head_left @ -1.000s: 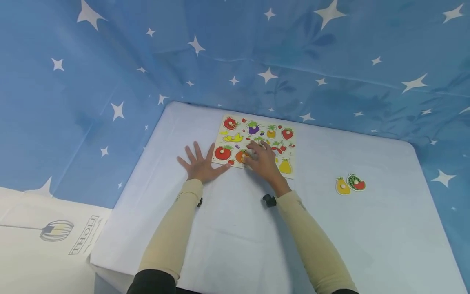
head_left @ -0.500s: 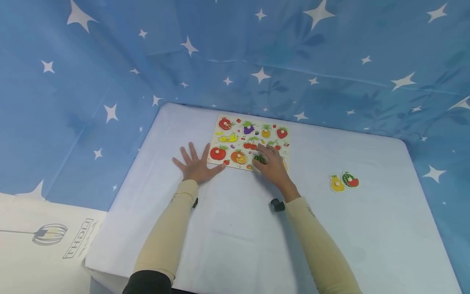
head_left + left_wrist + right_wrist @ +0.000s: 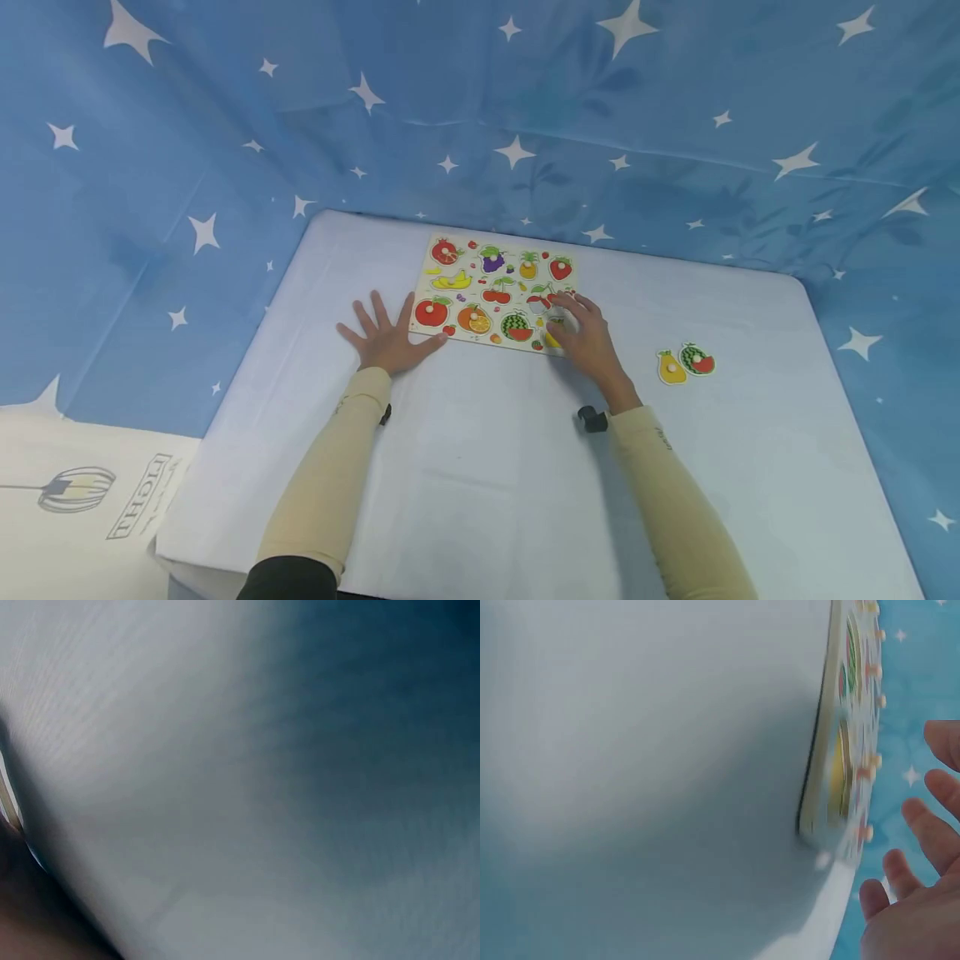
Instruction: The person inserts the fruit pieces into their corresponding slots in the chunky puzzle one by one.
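Note:
A fruit peg puzzle board lies at the far side of the table, with knobbed fruit pictures such as an orange and a watermelon. My left hand is spread on the table at the board's left end, its index finger and thumb beside the near-left corner. My right hand hovers over the board's near-right corner, with fingers loosely bent and partly hiding a yellow pear. In the right wrist view the fingers are apart and hold nothing, beside the board's knobs. The left wrist view shows mostly blurred cloth.
To the right of the board, a loose pear piece and a loose watermelon piece lie side by side on the white table. A blue star-patterned curtain stands behind. A cream cloth hangs at the left.
My right hand has moved rightward along the board's near row, from the orange past the watermelon to the pear. My left hand stays spread in place. The whole head view has shifted slightly.

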{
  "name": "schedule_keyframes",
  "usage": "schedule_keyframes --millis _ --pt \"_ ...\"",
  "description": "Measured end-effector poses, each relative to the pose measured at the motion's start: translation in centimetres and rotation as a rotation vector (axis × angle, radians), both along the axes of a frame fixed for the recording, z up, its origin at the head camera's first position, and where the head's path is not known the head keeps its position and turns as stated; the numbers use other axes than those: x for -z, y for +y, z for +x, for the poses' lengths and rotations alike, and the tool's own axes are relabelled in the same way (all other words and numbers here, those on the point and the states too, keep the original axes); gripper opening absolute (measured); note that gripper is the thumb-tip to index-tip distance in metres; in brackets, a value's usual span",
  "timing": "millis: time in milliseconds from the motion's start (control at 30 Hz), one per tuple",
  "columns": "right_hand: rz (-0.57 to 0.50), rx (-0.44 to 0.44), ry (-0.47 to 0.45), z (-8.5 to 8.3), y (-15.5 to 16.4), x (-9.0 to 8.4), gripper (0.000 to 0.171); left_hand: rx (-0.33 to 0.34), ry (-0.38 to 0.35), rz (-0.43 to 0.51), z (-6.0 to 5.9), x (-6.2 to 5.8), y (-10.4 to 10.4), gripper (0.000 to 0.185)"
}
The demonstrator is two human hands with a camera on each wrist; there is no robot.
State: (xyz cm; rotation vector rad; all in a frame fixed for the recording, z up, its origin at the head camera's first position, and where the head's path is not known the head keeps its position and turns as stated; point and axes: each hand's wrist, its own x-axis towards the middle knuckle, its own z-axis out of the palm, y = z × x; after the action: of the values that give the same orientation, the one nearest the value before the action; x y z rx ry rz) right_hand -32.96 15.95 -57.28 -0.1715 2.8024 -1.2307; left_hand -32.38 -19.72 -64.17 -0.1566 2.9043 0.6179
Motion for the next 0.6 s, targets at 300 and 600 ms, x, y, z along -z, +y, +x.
schedule_keyframes --millis 300,600 --pt "0.074 0.084 0.051 0.1 5.2 -0.4 0.046 0.006 0.001 -0.006 0.1 0.1 -0.1 0.116" --pt "0.070 0.156 0.122 1.7 11.2 -0.3 0.041 0.008 -0.002 0.003 0.1 -0.3 0.0 0.117"
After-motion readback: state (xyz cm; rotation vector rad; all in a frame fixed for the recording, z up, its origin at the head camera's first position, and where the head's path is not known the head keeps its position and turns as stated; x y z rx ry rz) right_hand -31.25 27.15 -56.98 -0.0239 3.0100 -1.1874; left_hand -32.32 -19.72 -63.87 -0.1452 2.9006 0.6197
